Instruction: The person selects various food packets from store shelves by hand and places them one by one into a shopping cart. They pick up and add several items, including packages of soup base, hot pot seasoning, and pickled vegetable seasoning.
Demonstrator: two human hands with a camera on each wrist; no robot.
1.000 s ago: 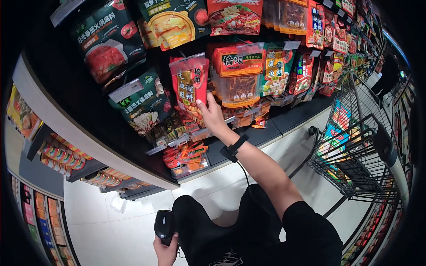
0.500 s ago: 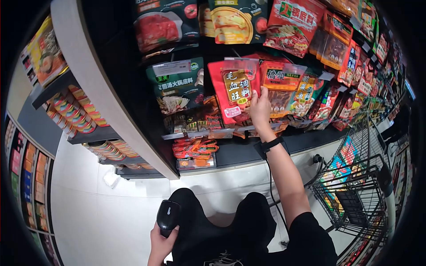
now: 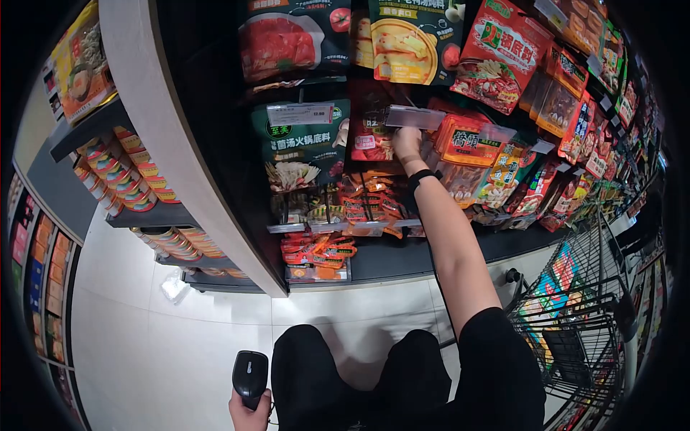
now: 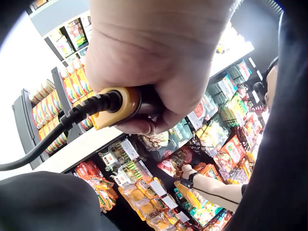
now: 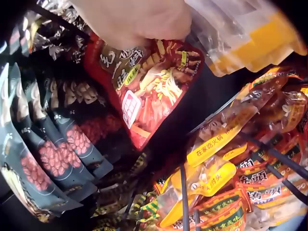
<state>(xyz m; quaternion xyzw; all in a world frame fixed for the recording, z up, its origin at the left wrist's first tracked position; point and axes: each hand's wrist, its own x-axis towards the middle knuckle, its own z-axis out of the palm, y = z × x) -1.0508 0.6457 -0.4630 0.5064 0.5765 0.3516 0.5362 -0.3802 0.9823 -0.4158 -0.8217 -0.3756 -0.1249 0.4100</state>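
The right hand [image 3: 407, 146] is deep in the shelf below a price-tag holder [image 3: 415, 117], gripping the right side of a red seasoning packet [image 3: 371, 144]. From the right wrist view, the hand [image 5: 139, 19] covers the top of the packet [image 5: 151, 91], which hangs tilted with a corner down; the fingertips are mostly hidden. Low in the head view, the left hand [image 3: 249, 413] holds a black handheld scanner [image 3: 250, 373] by its handle. The left wrist view shows that hand [image 4: 154, 57] curled round the handle, whose yellow-and-black end [image 4: 118, 108] has a cable.
Green packets [image 3: 302, 147] hang left of the right hand, orange-red ones [image 3: 467, 144] to its right. A shelf end panel [image 3: 180, 144] stands at left, beside stacked cans [image 3: 115, 172]. A wire cart [image 3: 575, 316] with colourful packages is at right.
The right hand has carried the red packet from the shelf front back under the tag holder, into shadow. The head view has shifted, and the left hand with the scanner sits slightly lower and further left.
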